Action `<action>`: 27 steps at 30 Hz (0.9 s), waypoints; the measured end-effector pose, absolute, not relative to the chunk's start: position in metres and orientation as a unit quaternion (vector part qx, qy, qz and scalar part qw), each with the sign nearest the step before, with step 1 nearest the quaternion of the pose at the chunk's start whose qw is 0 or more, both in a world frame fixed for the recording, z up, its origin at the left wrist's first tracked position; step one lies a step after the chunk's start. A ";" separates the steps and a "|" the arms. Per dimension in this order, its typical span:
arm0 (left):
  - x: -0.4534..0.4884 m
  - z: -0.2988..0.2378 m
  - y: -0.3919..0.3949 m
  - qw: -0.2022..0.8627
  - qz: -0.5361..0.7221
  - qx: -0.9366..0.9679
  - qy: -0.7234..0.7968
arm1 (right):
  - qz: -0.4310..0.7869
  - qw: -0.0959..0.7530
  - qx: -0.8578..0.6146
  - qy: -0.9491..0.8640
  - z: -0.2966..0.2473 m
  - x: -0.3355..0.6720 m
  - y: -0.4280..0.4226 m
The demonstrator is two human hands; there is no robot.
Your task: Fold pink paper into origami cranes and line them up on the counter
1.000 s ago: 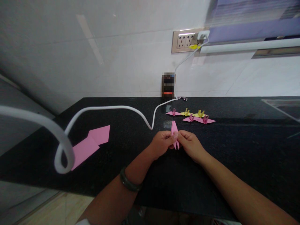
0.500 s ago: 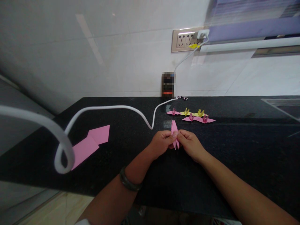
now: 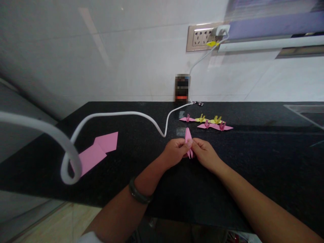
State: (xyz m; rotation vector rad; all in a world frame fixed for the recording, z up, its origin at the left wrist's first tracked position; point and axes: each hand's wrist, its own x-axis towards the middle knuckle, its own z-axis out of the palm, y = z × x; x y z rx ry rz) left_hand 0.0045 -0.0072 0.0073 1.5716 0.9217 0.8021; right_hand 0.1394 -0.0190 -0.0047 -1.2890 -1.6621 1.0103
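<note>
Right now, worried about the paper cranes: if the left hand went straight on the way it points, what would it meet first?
Probably the pink folded paper that the left hand pinches, then the right hand; the paper cranes lie farther back, off that line.

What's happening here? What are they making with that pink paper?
A person is folding origami at a black counter. The left hand and right hand pinch a folded pink paper between them, its point sticking up. Just behind it lie five small folded cranes, three pink and two yellow. Flat pink sheets lie off to the left, and a white cable runs across the counter.
</note>
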 end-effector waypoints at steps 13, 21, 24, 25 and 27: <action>0.004 0.004 -0.007 0.512 0.337 0.689 0.388 | 0.362 0.379 -0.517 -0.676 0.000 0.140 -0.021; 0.004 0.001 -0.006 0.501 0.334 0.696 0.391 | 0.297 0.420 -0.532 -0.673 0.004 0.140 -0.024; 0.005 0.000 -0.006 0.505 0.340 0.690 0.392 | 0.311 0.430 -0.525 -0.665 0.005 0.141 -0.025; 0.006 0.001 -0.007 0.506 0.347 0.685 0.393 | 0.318 0.435 -0.523 -0.661 0.005 0.141 -0.025; 0.006 0.002 -0.007 0.510 0.361 0.674 0.395 | 0.328 0.440 -0.518 -0.656 0.005 0.141 -0.024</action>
